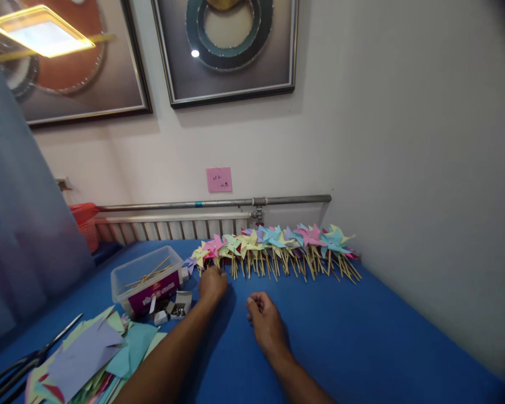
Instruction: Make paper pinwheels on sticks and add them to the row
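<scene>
A long row of paper pinwheels (273, 238) in pink, yellow, blue, green and purple lies on the blue table (362, 348), their thin wooden sticks pointing toward me. At the row's left end, my left hand (212, 285) is closed at the stick of a paper pinwheel (214, 245); its fingertips are partly hidden. My right hand (266, 322) is held over the table nearer to me, apart from the pinwheels. Its fingers are loosely curled, and no object shows in them.
Left of my hands stands a clear plastic box (147, 276) with wooden sticks inside. Small boxes of metal pins (179, 310) sit beside it. Cut paper pieces (84, 356) and large scissors (37, 356) lie front left. A radiator (172, 226) and pipe run along the wall.
</scene>
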Available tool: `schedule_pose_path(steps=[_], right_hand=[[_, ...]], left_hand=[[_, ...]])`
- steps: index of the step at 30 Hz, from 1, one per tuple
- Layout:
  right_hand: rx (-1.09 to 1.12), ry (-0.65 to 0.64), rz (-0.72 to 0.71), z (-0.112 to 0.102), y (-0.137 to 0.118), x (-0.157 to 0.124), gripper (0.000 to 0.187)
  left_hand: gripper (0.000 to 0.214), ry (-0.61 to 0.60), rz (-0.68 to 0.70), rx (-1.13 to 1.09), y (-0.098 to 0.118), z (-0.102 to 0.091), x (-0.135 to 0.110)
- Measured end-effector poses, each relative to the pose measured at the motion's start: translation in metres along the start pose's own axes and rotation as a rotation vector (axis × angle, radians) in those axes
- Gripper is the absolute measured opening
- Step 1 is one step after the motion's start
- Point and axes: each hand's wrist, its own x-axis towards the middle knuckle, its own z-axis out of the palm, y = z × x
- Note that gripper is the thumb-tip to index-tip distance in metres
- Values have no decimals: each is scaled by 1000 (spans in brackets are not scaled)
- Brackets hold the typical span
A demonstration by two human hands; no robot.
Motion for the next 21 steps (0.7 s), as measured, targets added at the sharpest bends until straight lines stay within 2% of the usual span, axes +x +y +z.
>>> schedule_pose_path(steps=[4, 6, 9, 13, 21], right_hand=[[2, 2, -17, -1, -1, 0, 22], [-4, -3, -16, -2, -2, 0, 23], [-33, -19, -33, -3, -5, -2, 29], [-51, -27, -28, -3, -7, -4, 36], [-105, -38, -46, -4, -8, -5, 47]], left_hand=[[19, -135, 297, 75, -18, 5, -55], [15, -204, 395, 105, -31, 8, -82], [14, -232, 549, 91, -45, 8, -108], [23, -210, 672, 189, -51, 4, -111], [30, -237, 700, 286, -56, -1, -98]])
